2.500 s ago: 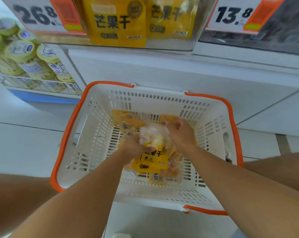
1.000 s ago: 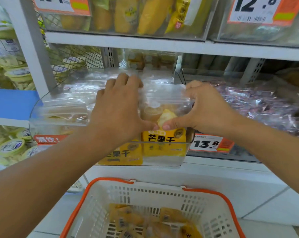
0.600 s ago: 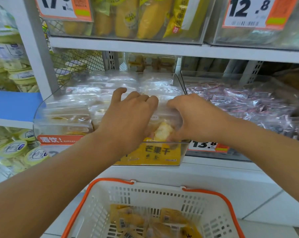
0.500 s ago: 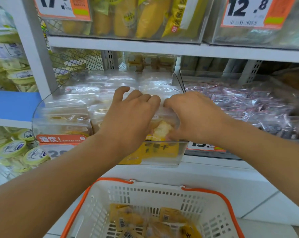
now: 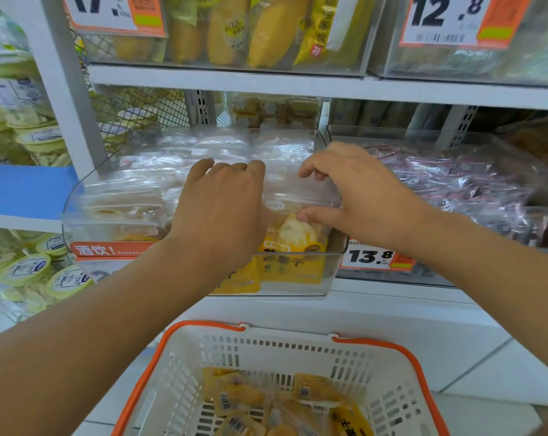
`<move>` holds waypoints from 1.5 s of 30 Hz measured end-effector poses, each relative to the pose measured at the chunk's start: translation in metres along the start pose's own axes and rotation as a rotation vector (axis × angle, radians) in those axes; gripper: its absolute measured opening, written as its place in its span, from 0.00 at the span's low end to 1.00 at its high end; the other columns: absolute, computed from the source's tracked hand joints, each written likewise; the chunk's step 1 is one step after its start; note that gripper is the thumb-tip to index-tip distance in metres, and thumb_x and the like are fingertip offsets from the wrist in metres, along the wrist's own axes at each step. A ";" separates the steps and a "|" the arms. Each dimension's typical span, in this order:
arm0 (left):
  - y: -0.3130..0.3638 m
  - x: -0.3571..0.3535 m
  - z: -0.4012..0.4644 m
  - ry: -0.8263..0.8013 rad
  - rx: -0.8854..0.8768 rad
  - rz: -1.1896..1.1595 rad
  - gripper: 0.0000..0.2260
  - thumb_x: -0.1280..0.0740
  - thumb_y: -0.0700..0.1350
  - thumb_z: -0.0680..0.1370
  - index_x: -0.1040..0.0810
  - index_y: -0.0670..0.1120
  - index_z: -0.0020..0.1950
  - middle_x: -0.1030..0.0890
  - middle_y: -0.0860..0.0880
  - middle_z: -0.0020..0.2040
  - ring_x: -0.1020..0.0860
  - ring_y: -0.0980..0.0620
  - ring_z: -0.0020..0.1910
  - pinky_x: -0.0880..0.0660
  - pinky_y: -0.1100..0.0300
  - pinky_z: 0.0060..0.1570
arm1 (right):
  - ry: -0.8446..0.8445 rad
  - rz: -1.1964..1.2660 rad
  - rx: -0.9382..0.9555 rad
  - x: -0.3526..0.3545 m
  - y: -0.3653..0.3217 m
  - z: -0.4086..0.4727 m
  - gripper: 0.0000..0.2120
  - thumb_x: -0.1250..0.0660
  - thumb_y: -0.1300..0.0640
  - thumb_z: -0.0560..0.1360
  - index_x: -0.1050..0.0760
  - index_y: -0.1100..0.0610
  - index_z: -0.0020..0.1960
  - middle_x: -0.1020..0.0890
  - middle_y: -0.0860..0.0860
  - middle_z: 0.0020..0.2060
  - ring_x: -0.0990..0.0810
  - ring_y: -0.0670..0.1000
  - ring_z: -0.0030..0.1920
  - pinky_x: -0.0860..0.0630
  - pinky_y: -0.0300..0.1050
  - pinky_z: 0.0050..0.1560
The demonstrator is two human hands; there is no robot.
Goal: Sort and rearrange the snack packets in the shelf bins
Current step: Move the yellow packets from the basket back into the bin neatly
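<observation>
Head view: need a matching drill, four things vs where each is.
Things:
1. left hand
2. white basket
3. 13.8 price tag
4. 12.8 price tag

Places:
A. upper shelf bin, top right
B. on the packets in the clear bin
C. on the floor below the shelf
D. bin front, under the right forearm

Pairs: 1-B, 2-C, 3-D, 4-A

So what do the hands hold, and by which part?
The right hand pinches a mango packet by its clear top; the left hand presses packets, gripping nothing visible.

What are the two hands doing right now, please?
Left hand: fingers curled down among the mango packets in the clear bin; grip cannot be told.
Right hand: pinches the front packet's top.
</observation>
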State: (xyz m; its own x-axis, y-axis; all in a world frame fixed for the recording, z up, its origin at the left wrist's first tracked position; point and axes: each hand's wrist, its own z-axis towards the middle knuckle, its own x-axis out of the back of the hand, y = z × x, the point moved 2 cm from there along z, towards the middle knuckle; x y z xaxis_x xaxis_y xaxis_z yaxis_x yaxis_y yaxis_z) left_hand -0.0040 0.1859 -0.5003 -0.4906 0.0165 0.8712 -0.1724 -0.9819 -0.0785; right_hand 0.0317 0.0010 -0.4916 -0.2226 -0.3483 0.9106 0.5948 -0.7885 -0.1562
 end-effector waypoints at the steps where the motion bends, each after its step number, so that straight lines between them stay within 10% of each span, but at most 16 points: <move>1: 0.000 -0.001 0.000 -0.017 0.002 -0.004 0.20 0.35 0.51 0.77 0.30 0.48 0.68 0.19 0.49 0.57 0.23 0.46 0.60 0.41 0.49 0.72 | 0.020 -0.007 0.004 0.000 0.000 0.000 0.27 0.25 0.40 0.70 0.27 0.49 0.65 0.27 0.47 0.56 0.29 0.49 0.60 0.27 0.51 0.60; 8: 0.003 0.009 -0.009 0.050 -0.077 -0.079 0.29 0.31 0.57 0.73 0.30 0.48 0.70 0.25 0.50 0.66 0.28 0.45 0.66 0.38 0.47 0.70 | 0.241 0.104 0.065 0.003 -0.001 -0.008 0.18 0.25 0.45 0.72 0.22 0.51 0.58 0.24 0.47 0.55 0.28 0.47 0.58 0.35 0.36 0.57; 14: 0.001 0.022 -0.029 0.118 -0.175 -0.164 0.30 0.29 0.57 0.72 0.29 0.47 0.70 0.25 0.48 0.66 0.27 0.44 0.65 0.34 0.47 0.66 | 0.399 0.168 0.128 0.017 -0.019 -0.031 0.10 0.28 0.48 0.77 0.19 0.55 0.50 0.19 0.49 0.47 0.22 0.48 0.49 0.26 0.43 0.52; 19: -0.006 0.046 -0.068 0.192 -0.306 -0.452 0.12 0.29 0.50 0.71 0.24 0.46 0.49 0.23 0.50 0.43 0.24 0.48 0.43 0.27 0.53 0.43 | 0.364 0.352 0.241 0.021 -0.052 -0.068 0.20 0.34 0.53 0.82 0.22 0.64 0.36 0.22 0.56 0.29 0.26 0.51 0.30 0.30 0.47 0.31; 23: 0.016 0.003 -0.109 -0.264 -0.402 -0.483 0.07 0.35 0.53 0.71 0.24 0.51 0.38 0.24 0.54 0.32 0.23 0.52 0.33 0.27 0.59 0.34 | -0.105 0.356 0.276 -0.051 -0.070 -0.103 0.20 0.38 0.52 0.81 0.24 0.59 0.33 0.27 0.51 0.24 0.30 0.50 0.26 0.34 0.43 0.29; 26: 0.018 -0.093 -0.159 -0.975 -0.349 0.010 0.17 0.36 0.59 0.77 0.21 0.50 0.58 0.21 0.50 0.52 0.20 0.46 0.53 0.22 0.53 0.50 | -0.977 0.034 0.086 -0.153 -0.053 -0.151 0.16 0.38 0.45 0.82 0.22 0.51 0.64 0.18 0.51 0.56 0.20 0.50 0.50 0.22 0.50 0.53; 29: -0.004 -0.178 -0.226 -1.225 -0.006 -0.019 0.21 0.30 0.55 0.76 0.24 0.46 0.64 0.21 0.46 0.61 0.21 0.44 0.57 0.22 0.51 0.56 | -1.460 -0.124 -0.100 -0.231 -0.029 -0.215 0.38 0.30 0.46 0.78 0.45 0.54 0.81 0.34 0.54 0.76 0.29 0.57 0.71 0.28 0.52 0.68; 34: 0.009 -0.261 -0.323 -1.364 0.640 -0.402 0.35 0.24 0.59 0.70 0.28 0.42 0.70 0.23 0.42 0.66 0.24 0.44 0.64 0.25 0.55 0.59 | -1.120 0.076 -0.387 -0.312 -0.016 -0.294 0.56 0.29 0.27 0.61 0.51 0.46 0.80 0.40 0.53 0.77 0.39 0.60 0.76 0.30 0.59 0.70; 38: 0.014 -0.310 -0.340 -1.312 0.934 -0.500 0.59 0.21 0.63 0.64 0.54 0.40 0.81 0.46 0.39 0.79 0.41 0.38 0.77 0.37 0.47 0.74 | -1.039 -0.044 -0.289 -0.354 -0.033 -0.312 0.64 0.25 0.29 0.61 0.62 0.49 0.81 0.59 0.56 0.80 0.61 0.63 0.80 0.54 0.66 0.78; 45: 0.007 -0.324 -0.337 -1.262 0.894 -0.311 0.47 0.27 0.63 0.70 0.44 0.41 0.78 0.38 0.39 0.74 0.37 0.37 0.73 0.33 0.46 0.68 | -0.894 -0.158 -0.256 -0.365 -0.056 -0.300 0.43 0.27 0.37 0.70 0.42 0.50 0.77 0.32 0.57 0.69 0.32 0.64 0.67 0.32 0.62 0.64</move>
State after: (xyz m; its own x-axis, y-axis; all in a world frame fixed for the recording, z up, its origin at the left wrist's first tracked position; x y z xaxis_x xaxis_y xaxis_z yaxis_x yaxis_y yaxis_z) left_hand -0.1344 0.2369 -0.9465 0.5445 0.5173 0.6602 0.6367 -0.7673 0.0761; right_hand -0.1523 0.0200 -0.9304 0.4522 0.2063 0.8677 0.3966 -0.9179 0.0116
